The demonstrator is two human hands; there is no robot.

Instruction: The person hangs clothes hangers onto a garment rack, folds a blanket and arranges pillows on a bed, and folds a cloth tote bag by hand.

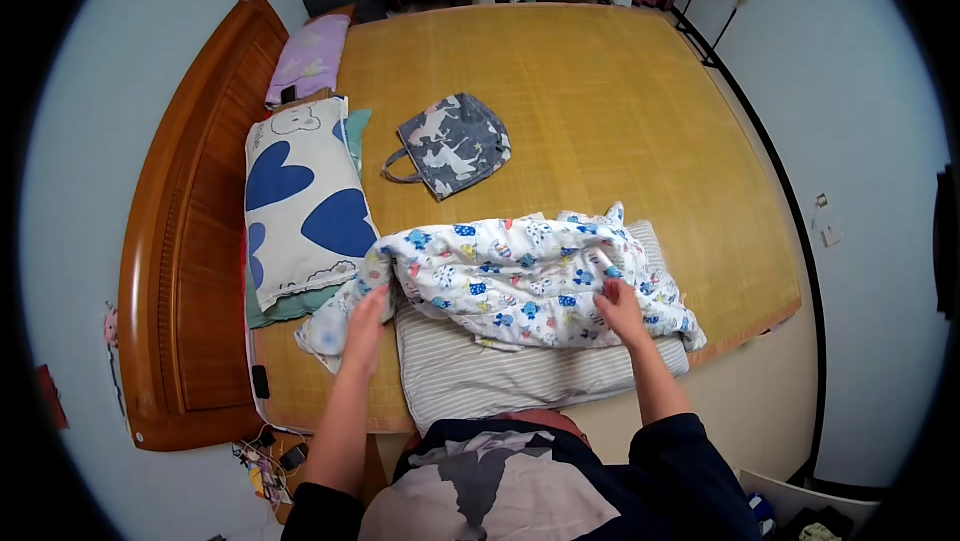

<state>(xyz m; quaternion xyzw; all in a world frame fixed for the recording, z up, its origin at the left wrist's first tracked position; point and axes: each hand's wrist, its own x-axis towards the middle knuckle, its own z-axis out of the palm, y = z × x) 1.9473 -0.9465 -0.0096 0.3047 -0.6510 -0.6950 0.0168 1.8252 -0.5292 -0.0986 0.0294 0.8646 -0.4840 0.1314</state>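
The head view shows a wide bed (600, 111) and, at its near edge, a striped pad (480, 386) with a bunched, blue-printed white cloth (500, 271) across it, the cloth's left end spilling beside the heart-print pillow (310, 199), while a grey handled bag (457, 148) lies beyond. The left hand (367, 319) is at that end and the right hand (622, 308), fingers bent, at the cloth's right part; whether either grips fabric, I cannot tell.

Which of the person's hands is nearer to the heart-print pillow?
Left. The left hand is just beyond the near end of the heart-print pillow; the right hand is well to the pillow's right, at the far end of the patterned white cloth.
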